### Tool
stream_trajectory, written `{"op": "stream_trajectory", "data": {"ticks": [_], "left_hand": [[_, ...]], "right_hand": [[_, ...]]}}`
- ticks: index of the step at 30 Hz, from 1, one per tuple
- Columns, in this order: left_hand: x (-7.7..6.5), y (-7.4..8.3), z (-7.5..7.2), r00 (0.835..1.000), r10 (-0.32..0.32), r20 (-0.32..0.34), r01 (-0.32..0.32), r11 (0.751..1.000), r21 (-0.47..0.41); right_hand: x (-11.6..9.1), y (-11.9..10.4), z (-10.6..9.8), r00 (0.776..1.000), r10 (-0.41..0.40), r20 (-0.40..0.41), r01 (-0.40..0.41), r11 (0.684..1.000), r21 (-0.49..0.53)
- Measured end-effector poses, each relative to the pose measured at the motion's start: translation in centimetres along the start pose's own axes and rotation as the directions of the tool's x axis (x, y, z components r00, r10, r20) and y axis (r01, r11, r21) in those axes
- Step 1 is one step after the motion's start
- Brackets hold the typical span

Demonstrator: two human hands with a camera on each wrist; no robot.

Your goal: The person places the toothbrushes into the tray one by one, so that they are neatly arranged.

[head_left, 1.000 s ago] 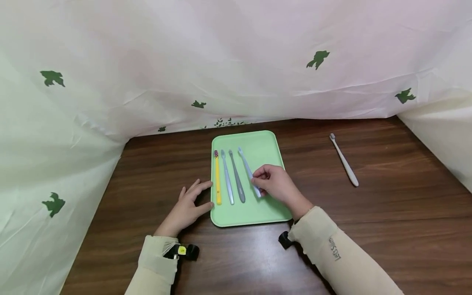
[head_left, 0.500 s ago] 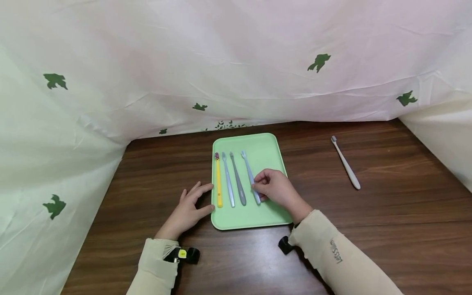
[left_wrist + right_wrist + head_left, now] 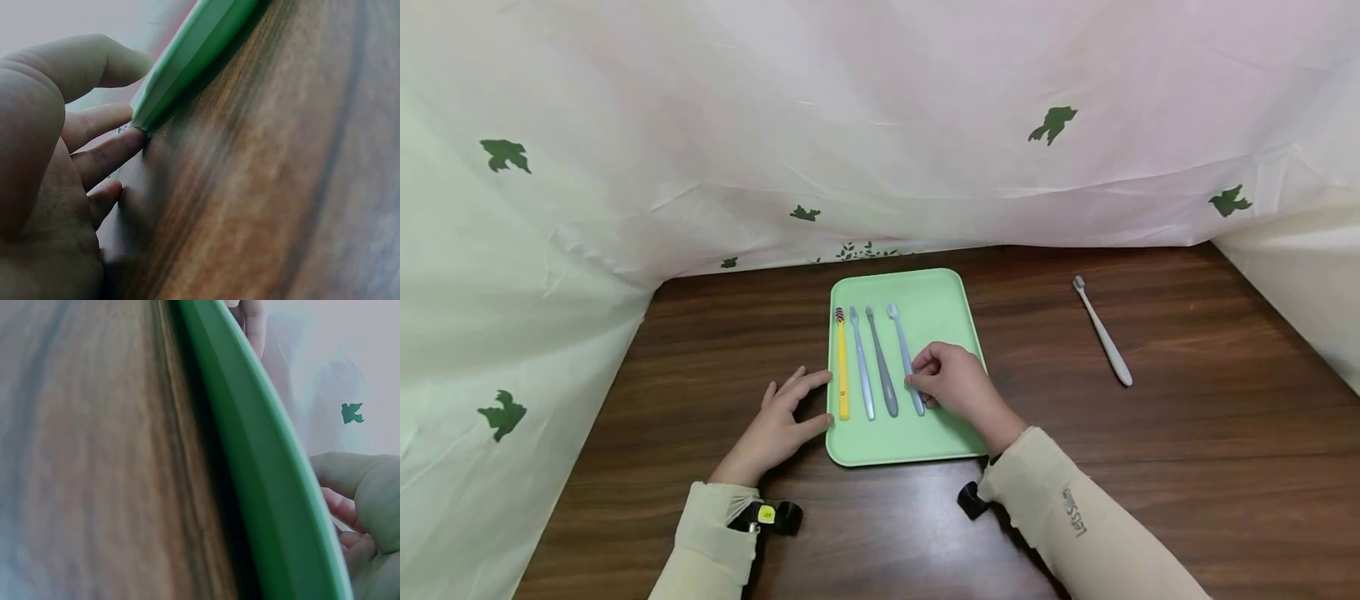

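Observation:
A pale green tray (image 3: 936,304) bears a yellow toothbrush (image 3: 842,375), a light blue toothbrush (image 3: 862,367) and a dark grey toothbrush (image 3: 882,367), laid side by side. To their right lies a periwinkle-blue toothbrush (image 3: 902,337), roughly parallel to them. My right hand (image 3: 955,382) pinches its handle between thumb and fingers, and those fingers cover part of it. At the tray's left rim, my left hand (image 3: 782,425) rests with fingers spread and extended. In the left wrist view its fingertips (image 3: 139,139) meet the tray's outer wall (image 3: 187,69).
A white toothbrush (image 3: 1103,333) lies on the brown wooden table (image 3: 1210,400), well to the tray's right. White cloth (image 3: 880,125) printed with green birds closes off the back and both sides.
The periwinkle-blue toothbrush has turned a little and now lies straighter beside the dark grey one, with my right hand keeping hold of it. The left hand stays at the rim.

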State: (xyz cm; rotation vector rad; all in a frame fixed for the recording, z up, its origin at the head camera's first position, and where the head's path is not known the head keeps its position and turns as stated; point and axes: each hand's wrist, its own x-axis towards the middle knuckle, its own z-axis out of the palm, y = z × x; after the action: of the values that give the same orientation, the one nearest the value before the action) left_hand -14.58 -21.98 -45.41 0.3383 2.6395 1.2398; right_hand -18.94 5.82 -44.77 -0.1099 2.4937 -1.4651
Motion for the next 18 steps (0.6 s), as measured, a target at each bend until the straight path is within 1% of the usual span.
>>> {"op": "stream_trajectory", "data": {"ticks": [5,9,13,18], "left_hand": [[0.0,-0.2,0.0,1.0,0.015,-0.003,-0.015,1.0,-0.003],[0.0,-0.4,0.2,1.0,0.024,0.002,-0.023,1.0,-0.008],[-0.1,-0.5,0.2,1.0,0.026,-0.001,-0.026,1.0,-0.011],[0.0,-0.5,0.0,0.999,0.044,-0.004,-0.044,0.999,-0.007]], "right_hand": [[-0.1,-0.1,0.3,1.0,-0.01,-0.028,0.009,1.0,-0.029],[-0.2,0.2,-0.1,1.0,0.013,-0.013,-0.012,1.0,0.02],[-0.6,0.4,-1.3,1.0,0.026,-0.001,-0.026,0.997,0.069],[-1.5,0.2,-3.8,0.999,-0.003,-0.036,0.005,0.998,0.064]]}}
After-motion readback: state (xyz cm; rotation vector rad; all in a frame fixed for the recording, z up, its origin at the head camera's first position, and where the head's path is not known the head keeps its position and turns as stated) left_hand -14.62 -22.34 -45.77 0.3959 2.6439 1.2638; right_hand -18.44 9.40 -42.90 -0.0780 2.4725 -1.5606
